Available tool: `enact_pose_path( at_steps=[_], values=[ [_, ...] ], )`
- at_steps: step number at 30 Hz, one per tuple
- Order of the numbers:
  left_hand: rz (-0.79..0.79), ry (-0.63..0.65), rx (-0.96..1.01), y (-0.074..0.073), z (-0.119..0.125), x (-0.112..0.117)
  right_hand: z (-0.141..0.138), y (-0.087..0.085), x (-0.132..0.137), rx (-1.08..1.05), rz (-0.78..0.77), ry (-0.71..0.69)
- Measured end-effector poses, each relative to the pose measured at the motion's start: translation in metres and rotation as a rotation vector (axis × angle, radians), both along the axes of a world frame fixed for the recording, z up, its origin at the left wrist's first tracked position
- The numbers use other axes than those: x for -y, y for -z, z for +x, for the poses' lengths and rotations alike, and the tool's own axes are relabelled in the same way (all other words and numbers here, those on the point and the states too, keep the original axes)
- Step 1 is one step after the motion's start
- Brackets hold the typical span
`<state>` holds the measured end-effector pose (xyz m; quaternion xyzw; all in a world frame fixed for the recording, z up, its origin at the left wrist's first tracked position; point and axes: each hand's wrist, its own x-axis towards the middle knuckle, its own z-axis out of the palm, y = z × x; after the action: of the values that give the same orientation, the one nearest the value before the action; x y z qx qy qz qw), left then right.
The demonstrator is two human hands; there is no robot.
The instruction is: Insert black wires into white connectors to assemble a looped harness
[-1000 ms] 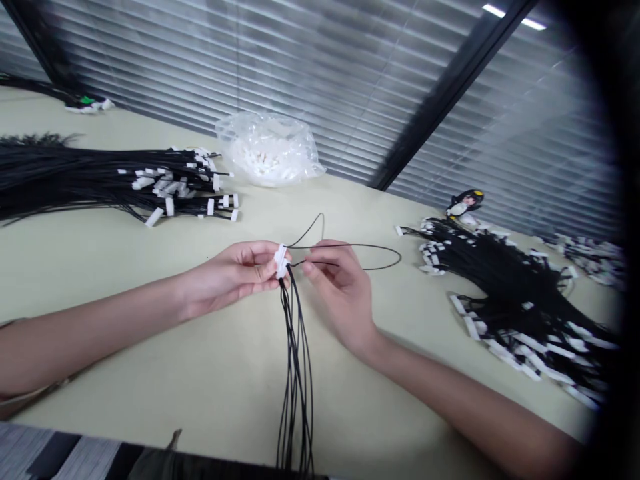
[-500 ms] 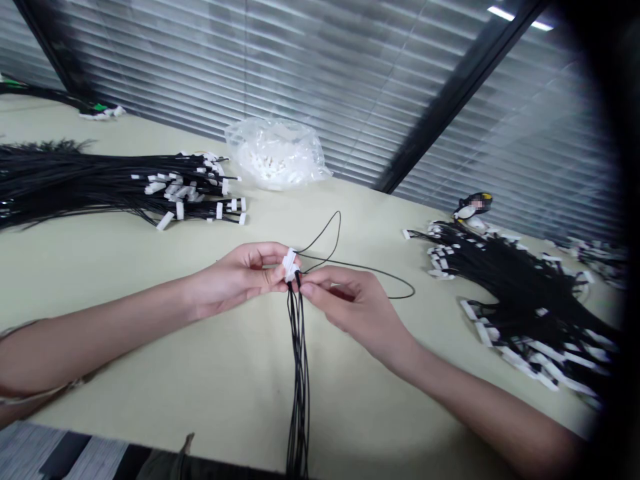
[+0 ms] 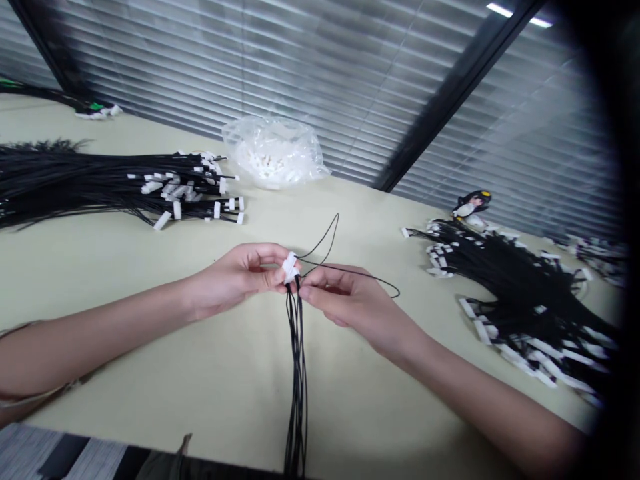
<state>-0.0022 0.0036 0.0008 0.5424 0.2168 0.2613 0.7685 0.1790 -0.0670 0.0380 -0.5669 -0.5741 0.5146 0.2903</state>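
My left hand (image 3: 257, 270) pinches white plastic connectors (image 3: 291, 267) between thumb and fingers. Several black wires (image 3: 296, 373) hang from them down past the table's front edge. Just right of the connectors, my right hand (image 3: 345, 293) is closed, thumb against forefinger, at a thin black wire (image 3: 327, 248). That wire loops up and out to the right above the hand. Its end at my right fingertips is too small to make out.
Black cable bundles with white connectors lie at the left (image 3: 100, 180) and at the right (image 3: 510, 273). A clear plastic bag (image 3: 275, 153) of small white parts sits at the back. Beside the right bundle stands a penguin figure (image 3: 470, 205). Window blinds (image 3: 300, 60) rise behind the table.
The loose wire loop has shrunk at its right end, drawing in toward my right hand. Both hands keep nearly the same places and grips.
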Motion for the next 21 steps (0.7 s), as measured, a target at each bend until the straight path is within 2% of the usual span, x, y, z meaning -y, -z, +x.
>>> enact_pose_path(
  at_steps=[6,10,15,18,21],
  values=[
    [0.081,-0.003,-0.054,-0.001,0.001,0.001,0.003,0.002,-0.002,-0.007,-0.134,0.018],
    [0.033,-0.019,-0.044,-0.001,0.002,0.002,0.010,0.003,-0.005,-0.102,-0.182,-0.032],
    [-0.066,-0.021,-0.021,-0.001,0.002,0.001,0.020,-0.009,-0.006,-0.336,-0.206,0.065],
    [-0.104,-0.046,-0.004,-0.001,0.001,0.000,0.032,-0.027,-0.004,-0.487,-0.134,0.122],
    [-0.139,-0.083,-0.008,-0.001,0.000,-0.001,0.050,-0.048,-0.001,-0.490,0.084,0.201]
  ],
)
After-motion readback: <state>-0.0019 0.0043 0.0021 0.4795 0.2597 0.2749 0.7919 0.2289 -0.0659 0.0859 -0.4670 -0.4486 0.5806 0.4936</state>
